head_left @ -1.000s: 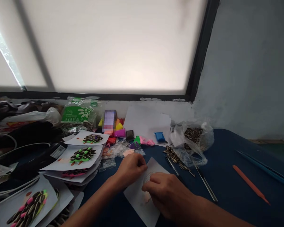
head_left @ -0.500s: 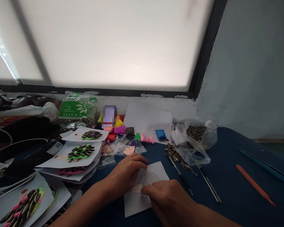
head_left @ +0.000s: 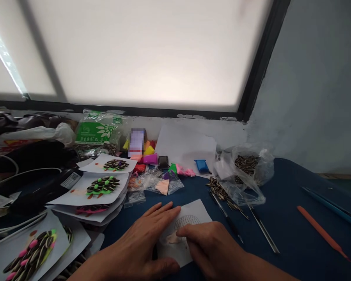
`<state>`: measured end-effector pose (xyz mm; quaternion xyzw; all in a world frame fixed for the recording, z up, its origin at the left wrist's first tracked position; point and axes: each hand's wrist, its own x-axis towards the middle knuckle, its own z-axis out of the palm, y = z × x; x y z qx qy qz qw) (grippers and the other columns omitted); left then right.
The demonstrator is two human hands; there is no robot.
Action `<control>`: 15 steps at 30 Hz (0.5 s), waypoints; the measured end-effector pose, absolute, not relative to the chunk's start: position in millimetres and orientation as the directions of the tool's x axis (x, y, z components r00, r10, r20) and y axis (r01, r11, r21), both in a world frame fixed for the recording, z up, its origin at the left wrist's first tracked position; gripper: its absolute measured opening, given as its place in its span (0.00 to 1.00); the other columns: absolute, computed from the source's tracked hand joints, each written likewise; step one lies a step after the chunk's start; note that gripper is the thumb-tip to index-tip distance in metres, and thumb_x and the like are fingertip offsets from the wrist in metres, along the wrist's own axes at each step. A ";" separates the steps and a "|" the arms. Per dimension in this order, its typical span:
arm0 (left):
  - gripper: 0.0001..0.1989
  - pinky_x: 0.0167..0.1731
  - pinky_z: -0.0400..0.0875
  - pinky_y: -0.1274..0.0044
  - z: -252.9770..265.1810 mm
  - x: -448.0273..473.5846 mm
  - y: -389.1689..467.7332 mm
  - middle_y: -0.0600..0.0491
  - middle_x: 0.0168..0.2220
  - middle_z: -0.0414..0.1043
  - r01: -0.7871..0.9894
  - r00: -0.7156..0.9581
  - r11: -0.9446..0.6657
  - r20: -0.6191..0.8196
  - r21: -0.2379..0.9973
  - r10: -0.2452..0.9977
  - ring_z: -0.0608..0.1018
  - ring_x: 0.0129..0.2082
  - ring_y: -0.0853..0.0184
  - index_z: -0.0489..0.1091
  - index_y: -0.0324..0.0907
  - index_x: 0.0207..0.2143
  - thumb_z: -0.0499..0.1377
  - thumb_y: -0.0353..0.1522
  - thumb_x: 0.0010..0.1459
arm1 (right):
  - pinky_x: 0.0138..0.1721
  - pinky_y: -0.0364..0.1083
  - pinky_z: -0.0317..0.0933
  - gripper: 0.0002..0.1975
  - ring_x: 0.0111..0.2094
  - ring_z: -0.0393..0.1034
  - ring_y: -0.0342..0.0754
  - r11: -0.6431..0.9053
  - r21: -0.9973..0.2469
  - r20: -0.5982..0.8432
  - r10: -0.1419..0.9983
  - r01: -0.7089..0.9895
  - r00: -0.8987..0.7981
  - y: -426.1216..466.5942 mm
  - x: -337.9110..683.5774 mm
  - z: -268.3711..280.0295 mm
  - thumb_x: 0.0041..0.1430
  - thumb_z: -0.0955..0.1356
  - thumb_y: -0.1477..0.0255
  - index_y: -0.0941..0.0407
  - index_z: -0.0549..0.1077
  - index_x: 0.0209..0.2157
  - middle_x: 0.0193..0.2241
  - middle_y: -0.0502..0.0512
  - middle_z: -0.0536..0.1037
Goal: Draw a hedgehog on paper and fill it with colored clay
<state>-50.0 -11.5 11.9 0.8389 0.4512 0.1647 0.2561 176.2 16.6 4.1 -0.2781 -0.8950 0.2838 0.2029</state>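
On the dark blue table lies a small white paper (head_left: 201, 207) with a drawn oval (head_left: 188, 221) filled with short strokes. A flattened piece of peach clay (head_left: 171, 237) is stuck at the oval's lower left. The index finger of my right hand (head_left: 215, 244) presses at the clay's edge, its other fingers curled under and partly hidden. My left hand (head_left: 152, 238) lies flat along the paper's left side, fingers stretched and thumb spread, holding nothing. Beyond the hands is a clear bag (head_left: 162, 187) with more peach clay.
Left stand stacked cards (head_left: 76, 193) with sunflower-seed hedgehogs. Coloured clay packets, a blue one (head_left: 201, 166) among them, line the back. Loose sunflower seeds (head_left: 218, 189), a pen (head_left: 226, 216), a metallic stick (head_left: 265, 230), an orange clay tool (head_left: 321, 230) and a plastic seed bag (head_left: 247, 166) are right.
My left hand has come down and flattened, its fingers spreading and its thumb showing near the paper's lower edge. My right index finger has straightened onto the clay. The view has shifted slightly.
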 end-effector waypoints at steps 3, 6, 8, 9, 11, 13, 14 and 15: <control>0.47 0.64 0.48 0.49 10.4 -46.0 -8.9 0.44 0.69 0.52 0.650 0.554 -0.488 0.077 0.582 0.829 0.52 0.68 0.45 0.50 0.48 0.70 0.71 0.37 0.54 | 0.28 0.42 0.59 0.15 0.26 0.74 0.47 0.685 -0.619 0.196 0.609 0.384 -0.768 16.8 175.8 3.9 0.60 0.61 0.79 0.58 0.78 0.41 0.31 0.57 0.81; 0.47 0.64 0.45 0.48 11.4 -43.3 -8.4 0.41 0.69 0.49 0.657 0.551 -0.465 0.043 0.593 0.833 0.49 0.69 0.45 0.49 0.45 0.70 0.70 0.39 0.55 | 0.28 0.41 0.58 0.17 0.27 0.74 0.47 0.704 -0.585 0.183 0.598 0.402 -0.781 17.4 174.7 2.1 0.59 0.62 0.79 0.57 0.77 0.44 0.32 0.57 0.82; 0.47 0.64 0.44 0.47 15.1 -41.7 -8.9 0.41 0.70 0.46 0.674 0.533 -0.430 0.008 0.600 0.846 0.48 0.69 0.45 0.49 0.44 0.70 0.69 0.40 0.55 | 0.27 0.41 0.57 0.17 0.26 0.73 0.47 0.721 -0.546 0.157 0.587 0.426 -0.794 17.5 173.5 1.3 0.57 0.63 0.80 0.58 0.77 0.45 0.31 0.57 0.82; 0.47 0.64 0.43 0.47 17.6 -40.8 -9.1 0.41 0.70 0.46 0.684 0.525 -0.413 -0.013 0.601 0.851 0.47 0.69 0.46 0.49 0.43 0.70 0.69 0.40 0.55 | 0.26 0.41 0.56 0.17 0.25 0.73 0.47 0.730 -0.522 0.138 0.582 0.441 -0.802 17.3 172.8 1.2 0.56 0.63 0.80 0.58 0.77 0.45 0.30 0.57 0.82; 0.48 0.64 0.43 0.48 23.0 -39.0 -9.1 0.41 0.70 0.45 0.707 0.512 -0.379 -0.063 0.598 0.857 0.46 0.69 0.46 0.49 0.42 0.70 0.69 0.40 0.54 | 0.25 0.42 0.54 0.18 0.24 0.72 0.48 0.749 -0.467 0.104 0.574 0.470 -0.812 16.9 171.0 2.0 0.55 0.64 0.80 0.58 0.76 0.46 0.30 0.57 0.82; 0.48 0.65 0.42 0.49 26.9 -37.4 -8.5 0.41 0.70 0.44 0.727 0.507 -0.356 -0.109 0.587 0.855 0.45 0.69 0.46 0.49 0.39 0.70 0.69 0.40 0.53 | 0.25 0.42 0.54 0.19 0.25 0.73 0.49 0.761 -0.425 0.074 0.569 0.490 -0.819 16.3 169.2 3.7 0.54 0.64 0.80 0.58 0.75 0.47 0.30 0.58 0.82; 0.49 0.65 0.42 0.50 27.7 -36.8 -8.2 0.40 0.70 0.43 0.734 0.506 -0.351 -0.123 0.582 0.854 0.44 0.69 0.46 0.49 0.38 0.70 0.69 0.40 0.53 | 0.25 0.42 0.54 0.18 0.25 0.73 0.49 0.763 -0.415 0.062 0.568 0.496 -0.821 16.1 168.3 4.7 0.53 0.64 0.80 0.58 0.75 0.47 0.31 0.58 0.82; 0.49 0.65 0.42 0.50 27.7 -36.6 -7.8 0.40 0.70 0.43 0.736 0.508 -0.351 -0.129 0.579 0.852 0.44 0.69 0.45 0.49 0.37 0.70 0.69 0.39 0.53 | 0.25 0.41 0.54 0.17 0.25 0.73 0.49 0.764 -0.408 0.053 0.567 0.500 -0.822 15.9 167.5 5.7 0.53 0.65 0.80 0.58 0.75 0.45 0.30 0.57 0.82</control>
